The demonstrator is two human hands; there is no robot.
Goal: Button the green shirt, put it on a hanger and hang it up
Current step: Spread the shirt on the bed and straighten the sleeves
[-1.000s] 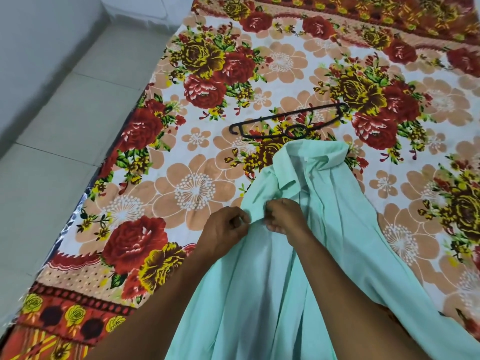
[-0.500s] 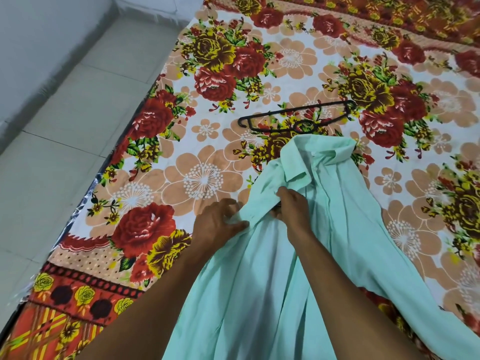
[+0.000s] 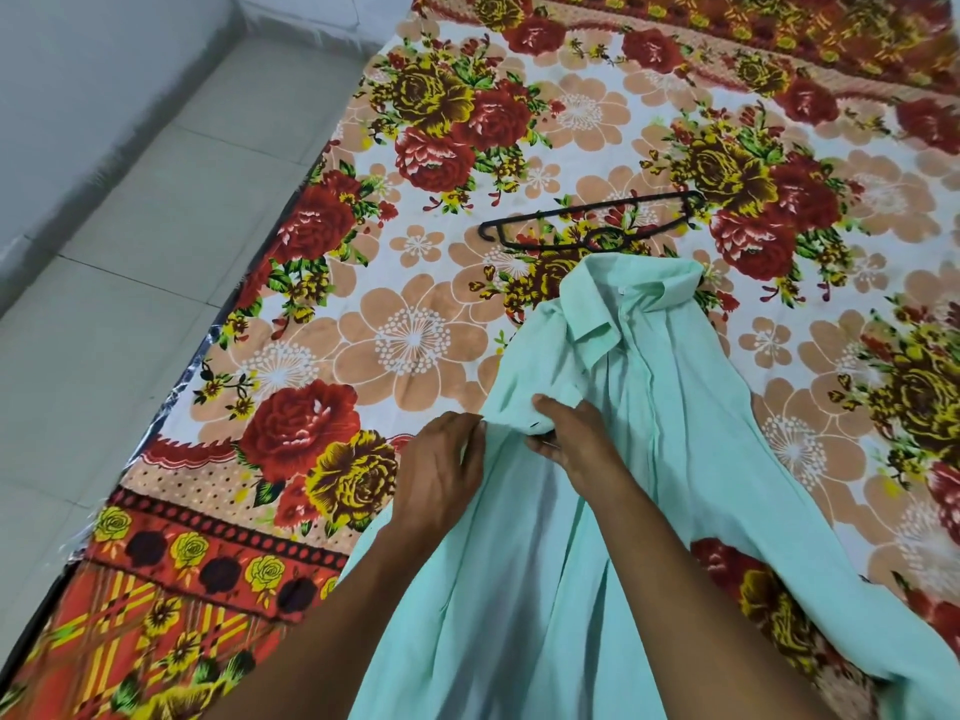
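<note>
The mint-green shirt lies on the flowered bedspread, collar pointing away from me, its front placket running down the middle. My right hand pinches a fold of the left front panel below the collar, thumb on top. My left hand rests beside it, fingers fairly straight, fingertips touching the cloth edge. A black plastic hanger lies flat on the bedspread just beyond the collar, apart from the shirt.
The flowered bedspread covers the whole bed. Its left edge drops to a pale tiled floor, with a grey wall at the far left.
Both hands slid a little along the shirt front. The left hand let go of its pinch and opened, now only touching the cloth. The right hand keeps hold of the fold.
</note>
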